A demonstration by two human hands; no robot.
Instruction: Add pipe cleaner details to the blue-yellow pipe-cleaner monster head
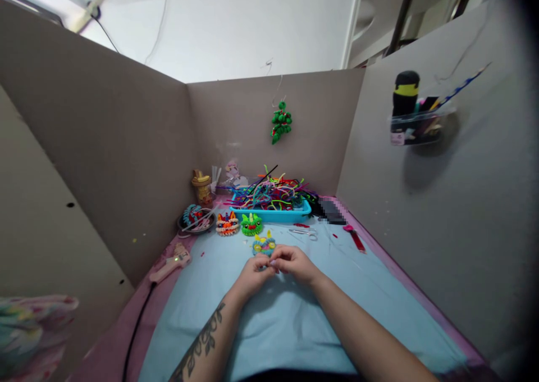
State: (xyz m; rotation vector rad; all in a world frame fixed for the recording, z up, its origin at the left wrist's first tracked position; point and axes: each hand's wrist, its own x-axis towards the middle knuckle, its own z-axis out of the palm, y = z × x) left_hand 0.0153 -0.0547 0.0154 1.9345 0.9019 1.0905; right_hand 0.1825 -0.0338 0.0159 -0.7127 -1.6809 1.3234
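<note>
My left hand [256, 272] and my right hand [293, 263] meet at the middle of the blue cloth, fingertips pinched together. Whatever they pinch is too small or too hidden to make out. Just beyond my fingers sits a blue and yellow pipe-cleaner animal face [264, 244], its lower part partly covered by my hands. Behind it stand a green pipe-cleaner face [251, 224] and an orange and white one [227, 223]. Small scissors [305, 233] lie to the right, near a short red piece [301, 225].
A blue tray [269, 214] heaped with pipe cleaners [273, 194] stands at the back. At left are a bowl [196, 222] and a corded pink glue gun [170, 263]. A red-bladed cutter [356, 239] and a blurred dark phone-like slab [332, 211] lie right. Grey partitions [273, 90] enclose the table.
</note>
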